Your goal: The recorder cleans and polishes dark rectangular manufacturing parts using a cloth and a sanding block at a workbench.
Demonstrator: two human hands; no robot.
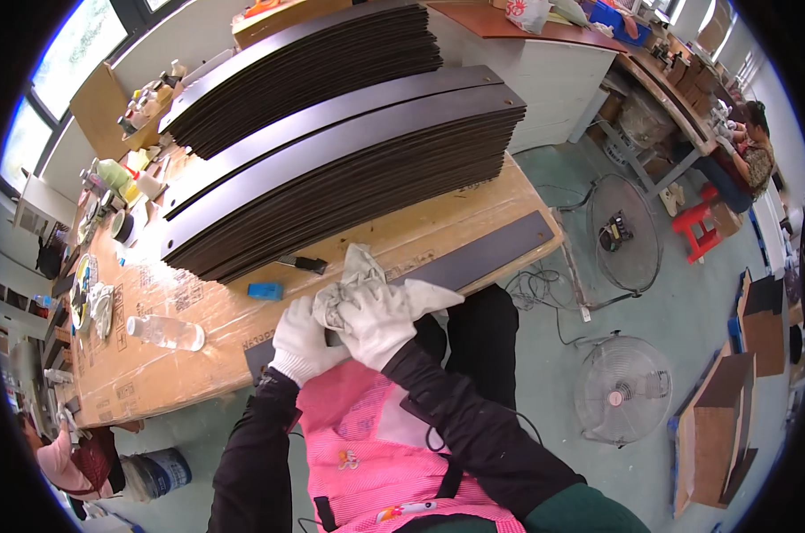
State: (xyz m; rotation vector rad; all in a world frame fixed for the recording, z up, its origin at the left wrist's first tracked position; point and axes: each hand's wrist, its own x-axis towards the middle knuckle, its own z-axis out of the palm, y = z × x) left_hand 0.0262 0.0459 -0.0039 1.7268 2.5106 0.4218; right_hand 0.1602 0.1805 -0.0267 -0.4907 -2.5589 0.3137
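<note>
Both hands wear white knit gloves and meet at the table's near edge. My right hand (pixel 376 322) is closed on a crumpled white cloth (pixel 360 265), whose loose end sticks out to the right. Close beside it, my left hand (pixel 303 345) is closed at the cloth's left side; its fingertips are partly hidden. Under the hands a long dark flat strip (pixel 487 253) lies along the table edge, its middle covered by the gloves and cloth. Just beyond them are a blue block (pixel 265 291) and a small black-handled tool (pixel 303 264).
Tall stacks of dark strips (pixel 358 151) fill the table's far side. A clear plastic bottle (pixel 165 332) lies on the brown table (pixel 154 382) at left, near glue bottles (pixel 145 184). Floor fans (pixel 622 391) stand at right. One co-worker (pixel 749 155) sits far right, another (pixel 78 457) is lower left.
</note>
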